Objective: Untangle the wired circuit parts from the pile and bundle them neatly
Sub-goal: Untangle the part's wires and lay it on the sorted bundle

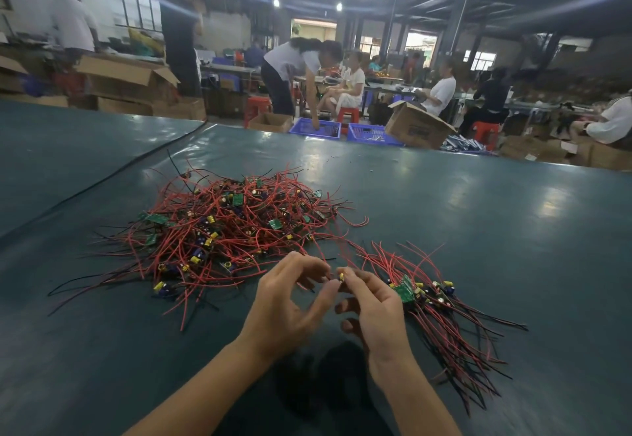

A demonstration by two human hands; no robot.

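Red-black wires (219,230), green boards (405,290), teal table (478,230).

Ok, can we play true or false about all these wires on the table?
1. The big tangled pile lies left of the hands and further away. True.
2. Its wires are mostly blue. False: mostly red, some black.
3. Both hands lie flat. False: the left hand and right hand pinch a small part between them.
4. A tidier bundle lies beside the right hand. True.
5. The table is bare wood. False: it is dark green.
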